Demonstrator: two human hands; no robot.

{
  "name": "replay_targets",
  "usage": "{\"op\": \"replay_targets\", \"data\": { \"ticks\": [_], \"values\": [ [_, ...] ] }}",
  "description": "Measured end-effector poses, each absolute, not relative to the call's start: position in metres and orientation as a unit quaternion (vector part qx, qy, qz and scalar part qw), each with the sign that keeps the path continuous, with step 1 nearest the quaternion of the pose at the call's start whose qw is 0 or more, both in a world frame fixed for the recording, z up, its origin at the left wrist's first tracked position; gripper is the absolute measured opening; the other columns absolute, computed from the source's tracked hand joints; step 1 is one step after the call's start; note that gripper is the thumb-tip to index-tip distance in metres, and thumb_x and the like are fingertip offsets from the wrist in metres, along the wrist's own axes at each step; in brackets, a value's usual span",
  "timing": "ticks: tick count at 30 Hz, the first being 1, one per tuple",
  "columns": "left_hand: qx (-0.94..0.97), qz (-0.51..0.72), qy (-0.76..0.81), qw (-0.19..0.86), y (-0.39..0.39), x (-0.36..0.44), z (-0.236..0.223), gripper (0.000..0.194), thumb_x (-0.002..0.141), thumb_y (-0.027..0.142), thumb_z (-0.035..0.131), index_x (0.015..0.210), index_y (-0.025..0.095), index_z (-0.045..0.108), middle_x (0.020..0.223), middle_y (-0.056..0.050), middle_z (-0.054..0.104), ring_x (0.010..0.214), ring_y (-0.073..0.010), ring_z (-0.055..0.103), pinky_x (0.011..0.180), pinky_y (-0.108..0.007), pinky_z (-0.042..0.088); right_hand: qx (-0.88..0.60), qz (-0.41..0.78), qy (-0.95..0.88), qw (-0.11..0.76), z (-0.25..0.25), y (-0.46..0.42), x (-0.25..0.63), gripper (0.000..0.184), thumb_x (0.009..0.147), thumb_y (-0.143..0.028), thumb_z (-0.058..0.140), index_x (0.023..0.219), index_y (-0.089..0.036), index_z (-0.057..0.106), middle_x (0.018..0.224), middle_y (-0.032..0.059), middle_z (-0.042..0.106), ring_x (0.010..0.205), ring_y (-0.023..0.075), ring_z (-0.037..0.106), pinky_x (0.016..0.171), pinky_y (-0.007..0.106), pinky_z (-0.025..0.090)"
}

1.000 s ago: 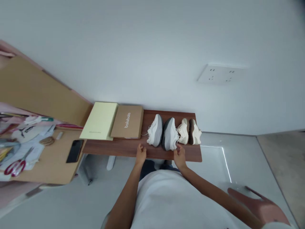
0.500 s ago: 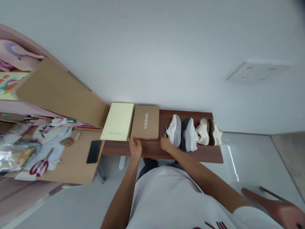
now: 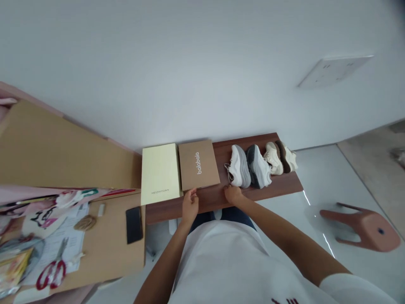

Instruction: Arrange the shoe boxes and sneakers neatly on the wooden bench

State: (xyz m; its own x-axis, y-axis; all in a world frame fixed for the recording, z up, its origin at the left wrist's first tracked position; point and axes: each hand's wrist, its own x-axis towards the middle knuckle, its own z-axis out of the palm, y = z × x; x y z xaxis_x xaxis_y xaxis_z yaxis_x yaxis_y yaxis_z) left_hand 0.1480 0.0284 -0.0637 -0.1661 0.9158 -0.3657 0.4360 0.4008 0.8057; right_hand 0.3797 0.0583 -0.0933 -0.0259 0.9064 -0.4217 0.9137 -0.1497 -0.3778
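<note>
A brown "balabala" shoebox (image 3: 198,164) lies on a dark wooden bench (image 3: 278,185) against the wall. My left hand (image 3: 190,205) rests at the box's near left corner, fingers curled against its edge. At the box's near right corner sits my right hand (image 3: 233,194), fingers bent, just in front of a white sneaker (image 3: 238,166). A grey-and-white sneaker (image 3: 257,165) and a pair of cream shoes (image 3: 280,157) stand in a row to the right. A pale yellow box (image 3: 160,173) lies left of the brown one.
A light wooden desk (image 3: 107,249) at the left carries a black phone (image 3: 133,218), red scissors (image 3: 49,270) and papers. A pink stool (image 3: 363,226) lies on the glossy floor at the right. A wall socket plate (image 3: 332,69) is mounted above.
Both hands have moved left from the sneakers to the near corners of the brown box. The view has swung, and the pink stool is now fully in sight.
</note>
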Motion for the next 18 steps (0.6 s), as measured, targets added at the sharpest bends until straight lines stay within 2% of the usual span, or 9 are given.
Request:
{"op": "replay_targets", "data": {
  "ticks": [2,4,7,9,11,15,18],
  "values": [
    [0.476,0.271,0.708,0.446,0.03,0.15,-0.062,0.034,0.093,0.014,0.05,0.122,0.02,0.068,0.124,-0.011,0.073,0.113,-0.0223,0.071,0.105,-0.04,0.053,0.692,-0.282,0.664,0.027,-0.084,0.061,0.384,0.021,0.086,-0.008,0.06,0.091,-0.011,0.08,0.1,0.0256,0.076,0.103,0.039,0.071,0.089,0.053,0.054],
    [0.479,0.27,0.703,0.451,0.031,0.162,-0.061,0.033,0.093,0.014,0.05,0.119,0.02,0.069,0.12,-0.01,0.075,0.111,-0.0222,0.071,0.105,-0.04,0.052,0.67,-0.248,0.699,0.015,-0.074,0.078,0.388,0.03,0.091,-0.007,0.052,0.101,-0.013,0.08,0.116,0.0252,0.073,0.117,0.0377,0.064,0.098,0.052,0.05],
    [0.497,0.256,0.687,0.464,0.032,0.199,-0.062,0.031,0.094,0.015,0.05,0.116,0.021,0.071,0.115,-0.009,0.077,0.109,-0.0218,0.072,0.104,-0.04,0.052,0.641,-0.171,0.748,0.014,-0.064,0.12,0.39,0.038,0.093,-0.006,0.048,0.117,-0.011,0.076,0.131,0.0238,0.067,0.129,0.0372,0.054,0.112,0.057,0.037],
    [0.509,0.227,0.66,0.504,0.034,0.233,-0.068,0.03,0.094,0.015,0.05,0.113,0.02,0.073,0.112,-0.008,0.078,0.107,-0.0215,0.072,0.102,-0.038,0.054,0.646,-0.133,0.749,0.071,-0.061,0.146,0.39,0.038,0.088,-0.003,0.052,0.116,-0.009,0.077,0.131,0.0236,0.067,0.135,0.0391,0.047,0.116,0.06,0.027],
    [0.504,0.201,0.629,0.557,0.037,0.266,-0.076,0.029,0.092,0.013,0.052,0.109,0.019,0.074,0.111,-0.009,0.078,0.104,-0.0218,0.073,0.099,-0.037,0.055,0.639,-0.126,0.751,0.112,-0.06,0.163,0.393,0.034,0.084,-0.002,0.056,0.109,-0.009,0.079,0.127,0.0238,0.069,0.135,0.0396,0.045,0.118,0.058,0.023],
    [0.467,0.212,0.63,0.583,0.052,0.319,-0.095,0.029,0.091,0.011,0.052,0.107,0.017,0.076,0.111,-0.01,0.079,0.109,-0.0228,0.072,0.103,-0.037,0.053,0.622,-0.158,0.757,0.119,-0.05,0.172,0.417,0.027,0.086,-0.011,0.06,0.103,-0.012,0.081,0.121,0.0221,0.072,0.127,0.0395,0.05,0.11,0.054,0.03],
    [0.424,0.239,0.673,0.557,0.072,0.346,-0.105,0.031,0.092,0.01,0.053,0.114,0.015,0.074,0.117,-0.012,0.077,0.114,-0.0221,0.071,0.105,-0.035,0.052,0.623,-0.195,0.746,0.134,-0.037,0.173,0.443,0.028,0.094,-0.023,0.053,0.109,-0.02,0.077,0.119,0.0146,0.075,0.122,0.0363,0.055,0.103,0.05,0.036]
  ]
}}
